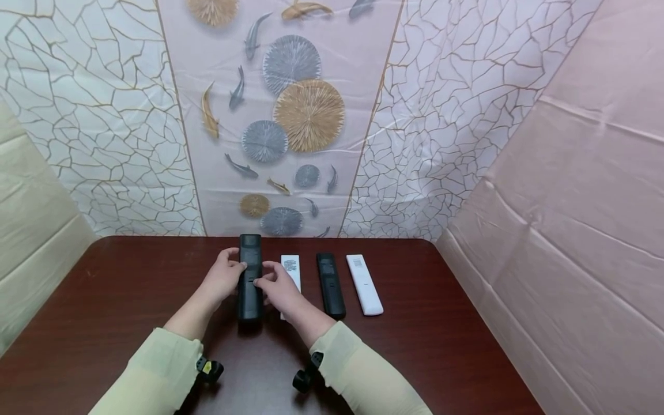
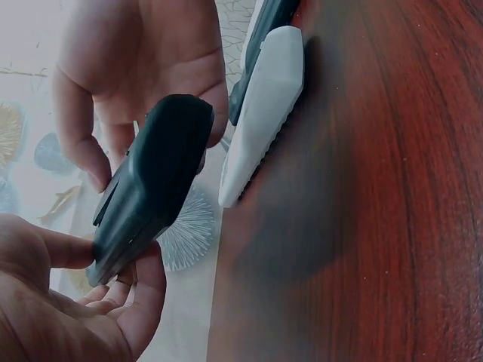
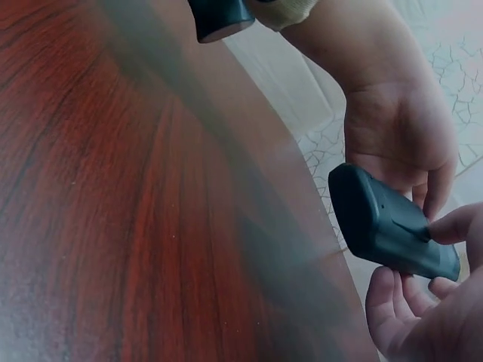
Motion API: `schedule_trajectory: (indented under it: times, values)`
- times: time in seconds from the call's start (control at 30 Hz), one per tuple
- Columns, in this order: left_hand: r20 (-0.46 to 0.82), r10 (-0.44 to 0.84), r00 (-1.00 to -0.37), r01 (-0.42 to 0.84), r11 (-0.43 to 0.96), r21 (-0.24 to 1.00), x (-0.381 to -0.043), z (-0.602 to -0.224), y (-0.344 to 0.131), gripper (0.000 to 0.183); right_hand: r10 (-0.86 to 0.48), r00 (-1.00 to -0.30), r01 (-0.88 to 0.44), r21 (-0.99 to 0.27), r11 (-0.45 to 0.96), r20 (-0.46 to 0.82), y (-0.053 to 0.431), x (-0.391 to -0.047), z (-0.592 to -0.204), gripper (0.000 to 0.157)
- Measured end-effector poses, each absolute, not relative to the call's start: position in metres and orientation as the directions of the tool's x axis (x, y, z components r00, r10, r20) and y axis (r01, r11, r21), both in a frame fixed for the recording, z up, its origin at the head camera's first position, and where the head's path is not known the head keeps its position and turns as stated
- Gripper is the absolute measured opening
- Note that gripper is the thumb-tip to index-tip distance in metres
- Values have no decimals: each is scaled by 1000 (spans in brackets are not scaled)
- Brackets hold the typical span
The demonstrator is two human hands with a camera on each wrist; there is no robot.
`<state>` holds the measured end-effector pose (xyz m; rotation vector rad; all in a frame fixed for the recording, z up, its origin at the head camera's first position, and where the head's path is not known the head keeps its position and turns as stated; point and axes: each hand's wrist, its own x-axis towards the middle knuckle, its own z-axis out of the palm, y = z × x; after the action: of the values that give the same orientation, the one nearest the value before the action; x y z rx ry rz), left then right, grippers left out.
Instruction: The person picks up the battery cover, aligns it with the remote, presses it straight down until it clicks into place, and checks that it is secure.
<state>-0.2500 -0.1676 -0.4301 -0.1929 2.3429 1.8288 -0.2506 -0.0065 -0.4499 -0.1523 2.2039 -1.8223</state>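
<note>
A black remote control (image 1: 250,305) is held above the table, its back towards the head camera. My left hand (image 1: 222,281) grips its left side between thumb and fingers. From the other side my right hand (image 1: 282,289) pinches it, the thumb on the back near a small latch mark. In the left wrist view a thin edge juts out from the face of the remote control (image 2: 162,166), close to the right hand's fingers. The right wrist view shows the blunt lower end of the remote control (image 3: 355,207).
Right of the hands, a white remote control (image 1: 291,264), a second black one (image 1: 331,285) and another white one (image 1: 365,285) lie in a row on the dark red wooden table (image 1: 441,357). My right forearm partly covers the nearest white one. Patterned cloth (image 1: 290,190) hangs behind.
</note>
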Motion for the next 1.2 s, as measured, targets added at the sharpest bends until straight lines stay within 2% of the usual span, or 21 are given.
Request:
schedule_trajectory:
  times: [0.47, 0.9, 1.2]
  values:
    - [-187, -12, -982, -184, 232, 955, -254, -426, -168, 59, -282, -949, 113, -986, 125, -145, -7, -259, -448, 48]
    - [-200, -19, -980, -199, 218, 955, -251, -422, -167, 58, -285, -950, 86, -986, 146, -125, -6, -258, -446, 46]
    - [-205, -26, -978, -205, 249, 947, -253, -432, -169, 58, -300, -945, 94, -986, 137, -131, 4, -252, -446, 39]
